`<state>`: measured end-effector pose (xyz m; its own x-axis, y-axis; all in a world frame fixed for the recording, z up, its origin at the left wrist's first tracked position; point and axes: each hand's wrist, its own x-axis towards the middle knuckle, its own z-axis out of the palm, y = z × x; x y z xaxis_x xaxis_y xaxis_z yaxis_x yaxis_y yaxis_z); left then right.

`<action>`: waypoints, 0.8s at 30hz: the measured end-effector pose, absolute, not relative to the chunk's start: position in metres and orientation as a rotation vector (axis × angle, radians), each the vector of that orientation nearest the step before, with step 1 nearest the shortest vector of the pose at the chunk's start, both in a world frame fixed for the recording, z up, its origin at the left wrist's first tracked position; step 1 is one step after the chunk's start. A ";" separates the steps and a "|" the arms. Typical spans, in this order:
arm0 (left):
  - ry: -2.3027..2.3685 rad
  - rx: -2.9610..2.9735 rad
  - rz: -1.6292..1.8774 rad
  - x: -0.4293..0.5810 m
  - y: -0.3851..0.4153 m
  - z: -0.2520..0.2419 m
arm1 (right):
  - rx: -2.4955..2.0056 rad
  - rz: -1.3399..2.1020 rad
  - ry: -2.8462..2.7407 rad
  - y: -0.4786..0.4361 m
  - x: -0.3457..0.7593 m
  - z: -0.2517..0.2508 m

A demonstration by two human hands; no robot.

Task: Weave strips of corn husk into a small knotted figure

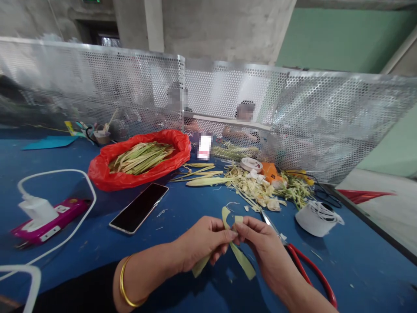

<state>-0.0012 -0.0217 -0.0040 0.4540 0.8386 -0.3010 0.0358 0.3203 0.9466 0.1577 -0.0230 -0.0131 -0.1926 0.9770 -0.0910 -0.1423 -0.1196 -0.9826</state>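
Between my two hands is a pale green strip of dried leaf (pixel 243 261), bent into a small loop at the top with its ends hanging below. My left hand (pixel 208 241) pinches it from the left, thumb against the fingers. From the right, my right hand (pixel 256 237) pinches the same strip, its fingertips meeting those of the left. A thin wire or thread curls just above the loop. Red-handled scissors (pixel 302 265) lie beside my right forearm, partly hidden by it.
Left of my hands lie a phone (pixel 140 208) and a magenta power strip (pixel 52 221) with a white cable. A red plastic bag (pixel 140 180) of leaf strips stands behind. Leaf scraps (pixel 257 189) and a white roll (pixel 317 219) sit right, before a perforated metal screen (pixel 224 91).
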 end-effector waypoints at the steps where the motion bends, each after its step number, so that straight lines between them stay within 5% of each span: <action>1: 0.978 1.153 0.661 -0.001 -0.022 -0.005 | -1.087 1.459 -1.179 -0.023 0.158 -0.014; 19: 0.972 1.281 0.574 -0.003 -0.023 -0.004 | -1.115 1.314 -1.215 -0.018 0.159 -0.023; 24: 0.967 1.074 0.602 -0.002 -0.020 -0.006 | -1.327 0.913 -1.577 -0.007 0.173 -0.018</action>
<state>-0.0021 -0.0198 -0.0062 0.4731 0.8063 -0.3550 0.0369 0.3844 0.9224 0.1734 -0.0073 -0.0179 -0.0659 0.9860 0.1532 0.3577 0.1666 -0.9189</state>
